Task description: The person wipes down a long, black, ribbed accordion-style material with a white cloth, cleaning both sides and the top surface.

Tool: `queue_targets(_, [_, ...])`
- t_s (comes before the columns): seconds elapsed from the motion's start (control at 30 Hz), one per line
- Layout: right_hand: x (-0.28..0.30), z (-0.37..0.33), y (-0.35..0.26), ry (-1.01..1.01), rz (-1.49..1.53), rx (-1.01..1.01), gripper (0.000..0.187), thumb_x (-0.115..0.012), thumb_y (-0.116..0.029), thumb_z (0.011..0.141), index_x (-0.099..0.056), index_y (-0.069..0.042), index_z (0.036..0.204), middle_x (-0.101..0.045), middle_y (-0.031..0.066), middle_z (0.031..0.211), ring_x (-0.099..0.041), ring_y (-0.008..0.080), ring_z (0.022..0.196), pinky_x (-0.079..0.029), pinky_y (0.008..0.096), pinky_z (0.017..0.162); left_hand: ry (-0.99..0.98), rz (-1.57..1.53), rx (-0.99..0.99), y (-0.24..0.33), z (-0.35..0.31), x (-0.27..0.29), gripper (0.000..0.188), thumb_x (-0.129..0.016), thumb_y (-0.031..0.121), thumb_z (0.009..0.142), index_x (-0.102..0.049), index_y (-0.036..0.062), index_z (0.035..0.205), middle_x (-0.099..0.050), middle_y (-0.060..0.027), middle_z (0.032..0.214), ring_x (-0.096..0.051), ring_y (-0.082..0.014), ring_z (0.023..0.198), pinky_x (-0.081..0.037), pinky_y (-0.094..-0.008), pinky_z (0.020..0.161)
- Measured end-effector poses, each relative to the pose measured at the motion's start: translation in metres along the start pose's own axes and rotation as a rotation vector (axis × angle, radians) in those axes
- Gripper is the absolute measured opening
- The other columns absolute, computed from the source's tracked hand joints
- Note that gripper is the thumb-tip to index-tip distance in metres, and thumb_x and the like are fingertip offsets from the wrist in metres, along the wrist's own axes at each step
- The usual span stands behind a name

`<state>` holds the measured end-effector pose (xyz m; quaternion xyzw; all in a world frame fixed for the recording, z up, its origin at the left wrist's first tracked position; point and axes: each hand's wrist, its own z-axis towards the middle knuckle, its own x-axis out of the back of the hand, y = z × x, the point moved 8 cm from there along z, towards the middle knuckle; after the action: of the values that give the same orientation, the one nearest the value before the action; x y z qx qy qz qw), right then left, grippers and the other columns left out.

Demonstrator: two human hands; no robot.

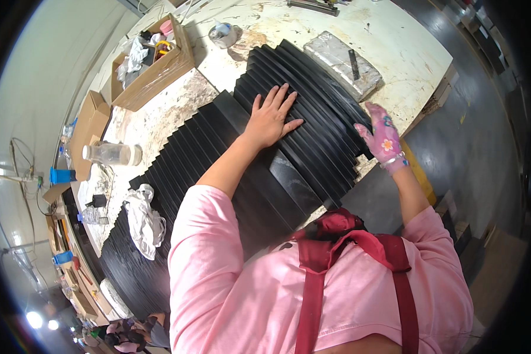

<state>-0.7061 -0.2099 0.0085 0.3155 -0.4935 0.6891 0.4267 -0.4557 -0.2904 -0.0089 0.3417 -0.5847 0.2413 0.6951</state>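
Long black strips (pixel 312 118) lie side by side in stepped stacks across the table. My bare left hand (pixel 271 117) rests flat on top of them, its fingers spread and its thumb out to the right. At the strips' right end is my right hand (pixel 383 134), in a pink flowered glove. Its thumb and fingers are apart, close to the strip ends; whether they touch cannot be told. A crumpled white cloth (pixel 144 221) lies on the strips at the left.
On the pale, stained table (pixel 413 59) sit a wrapped block (pixel 342 65) with a dark piece on it, a tape roll (pixel 223 36), a cardboard box (pixel 153 65) of odds and ends and a clear jar (pixel 109 154). Beyond the right edge is grey floor (pixel 454 135).
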Motion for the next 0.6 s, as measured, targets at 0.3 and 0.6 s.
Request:
queue_targets(0.3, [0.023,-0.131,-0.048,-0.22,0.478,-0.378,0.04,-0.075,-0.02,0.083,-0.056,-0.009,0.116,-0.068,0.0107,0.091,-0.068,0.0221,0.079,-0.054,0.0344,0.071,0.632,-0.146,0.3,-0.139,-0.013,0.041,0.063,-0.06,0.039,0.093,-0.044,-0.0049,0.135,-0.051,-0.0268,0.134,-0.049,-0.0422,0.124,-0.04,-0.0434,0.104])
queue_targets(0.6, [-0.025,-0.171,-0.078,-0.181,0.513,-0.582,0.039,-0.077,-0.025,0.081,-0.048,-0.005,0.098,-0.054,0.0124,0.074,-0.053,0.0258,0.064,-0.044,0.0379,0.06,0.232,-0.091,0.313,-0.134,0.03,0.01,0.063,-0.056,0.052,0.092,-0.054,-0.0009,0.127,-0.061,-0.0244,0.113,-0.06,-0.0402,0.104,-0.049,-0.0447,0.088])
